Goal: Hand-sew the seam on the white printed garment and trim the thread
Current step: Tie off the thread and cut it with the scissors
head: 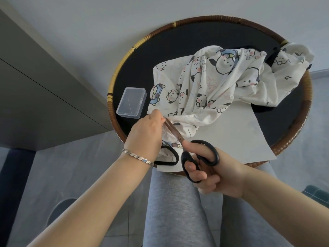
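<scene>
The white garment (213, 81) with cartoon prints lies bunched on a round table (178, 41) with a dark top and a woven rim. My left hand (146, 134), with a silver bracelet on the wrist, pinches the garment's near edge beside the blade tips. My right hand (213, 173) holds black-handled scissors (197, 157), fingers through both loops. Their brown blades point up and left, tips at the fabric next to my left fingers. The thread itself is too fine to see.
A clear plastic box (131, 103) holding needles sits on the table left of the garment. A white sheet of paper (231, 136) lies under the garment's near part. My grey-trousered legs (170, 202) are below the table. A grey cabinet (35, 95) stands at left.
</scene>
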The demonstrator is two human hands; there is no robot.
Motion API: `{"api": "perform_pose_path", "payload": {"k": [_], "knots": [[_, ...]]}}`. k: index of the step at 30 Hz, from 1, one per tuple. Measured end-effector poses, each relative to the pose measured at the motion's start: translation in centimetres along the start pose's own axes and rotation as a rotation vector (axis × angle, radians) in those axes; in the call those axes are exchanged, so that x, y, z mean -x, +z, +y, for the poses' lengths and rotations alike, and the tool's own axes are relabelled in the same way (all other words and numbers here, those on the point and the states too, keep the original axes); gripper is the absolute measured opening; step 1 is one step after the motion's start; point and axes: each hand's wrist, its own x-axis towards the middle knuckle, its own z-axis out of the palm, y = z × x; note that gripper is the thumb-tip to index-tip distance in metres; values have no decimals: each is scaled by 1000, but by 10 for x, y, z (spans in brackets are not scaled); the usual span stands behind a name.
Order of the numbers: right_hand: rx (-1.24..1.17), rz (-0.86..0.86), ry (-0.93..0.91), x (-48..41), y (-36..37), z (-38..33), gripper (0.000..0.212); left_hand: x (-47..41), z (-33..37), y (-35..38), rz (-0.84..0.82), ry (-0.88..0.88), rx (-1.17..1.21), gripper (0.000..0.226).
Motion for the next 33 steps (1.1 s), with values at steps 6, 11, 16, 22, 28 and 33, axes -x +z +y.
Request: {"api": "perform_pose_path", "payload": {"k": [6, 11, 16, 22, 28, 33], "knots": [[67, 1, -38, -6, 0, 3, 47, 0, -2, 0, 15, -67, 64, 25], [83, -14, -47, -6, -2, 5, 46, 0, -3, -1, 35, -67, 133, 22], [91, -12, -70, -10, -1, 3, 43, -1, -5, 0, 79, -69, 93, 25], [121, 47, -112, -18, 3, 4, 44, 2, 0, 1, 109, -62, 46, 27], [167, 102, -176, -23, 4, 2, 45, 1, 3, 1, 87, -132, 157, 21], [154, 143, -176, -27, 7, 0, 43, 0, 1, 4, 83, -220, 325, 16]]}}
